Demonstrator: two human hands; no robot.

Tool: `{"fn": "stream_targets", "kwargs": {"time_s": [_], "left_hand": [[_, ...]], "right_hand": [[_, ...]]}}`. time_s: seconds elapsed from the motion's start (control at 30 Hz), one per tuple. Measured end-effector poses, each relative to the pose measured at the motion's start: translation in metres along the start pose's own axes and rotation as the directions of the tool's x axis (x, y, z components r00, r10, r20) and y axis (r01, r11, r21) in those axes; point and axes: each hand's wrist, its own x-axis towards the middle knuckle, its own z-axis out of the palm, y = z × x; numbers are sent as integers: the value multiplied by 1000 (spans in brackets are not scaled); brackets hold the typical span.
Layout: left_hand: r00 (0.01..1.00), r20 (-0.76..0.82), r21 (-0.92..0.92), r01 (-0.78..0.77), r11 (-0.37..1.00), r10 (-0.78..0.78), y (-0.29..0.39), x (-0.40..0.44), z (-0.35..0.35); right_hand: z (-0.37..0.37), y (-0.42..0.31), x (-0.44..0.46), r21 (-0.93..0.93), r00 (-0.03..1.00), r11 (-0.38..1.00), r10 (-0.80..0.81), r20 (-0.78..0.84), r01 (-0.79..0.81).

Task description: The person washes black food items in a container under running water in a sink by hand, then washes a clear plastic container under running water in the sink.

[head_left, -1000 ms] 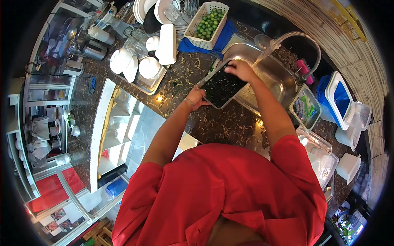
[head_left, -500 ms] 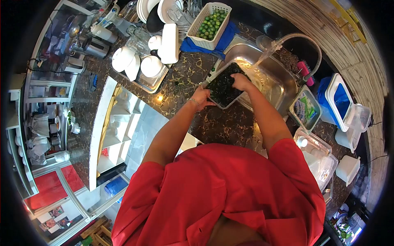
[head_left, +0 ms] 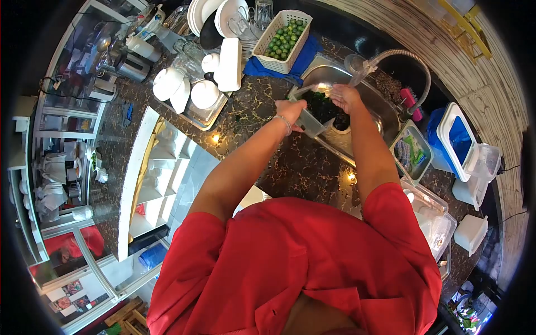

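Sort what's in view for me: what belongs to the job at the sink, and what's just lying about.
In the job, it seems:
- left hand, gripping the container
- right hand
- dark stuff
- sink
- tap

Apparently just lying about:
- limes in their basket
- blue cloth
- white dishes
- pink brush

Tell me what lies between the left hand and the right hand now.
The tilted container, gripped by the left hand, and dark greens lie between it and the right hand, as the head view shows.
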Motion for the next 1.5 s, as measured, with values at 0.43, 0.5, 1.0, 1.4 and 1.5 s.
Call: {"fn": "stream_targets", "kwargs": {"time_s": [0.43, 0.5, 1.0, 1.4, 1.5], "left_hand": [[604, 211, 870, -474, 134, 768, 77, -61, 26], [551, 231, 874, -480, 78, 802, 80, -61, 26], [983, -170, -223, -101, 970, 64, -14, -12, 54], [875, 12, -24, -484, 875, 484, -76, 32, 18], [834, 206, 327, -551, 768, 512, -63, -2, -59]], "right_hand": [[-3, -20, 21, 399, 984, 917, 93, -155, -24], [-1, -31, 14, 354, 959, 935, 118, -257, -20], [-22, -10, -36, -919, 787, 369, -522, -328, -138], [-71, 101, -51, 324, 929, 938, -9, 370, -120], [-93, 122, 31, 229, 508, 922, -365, 780, 312]]}}
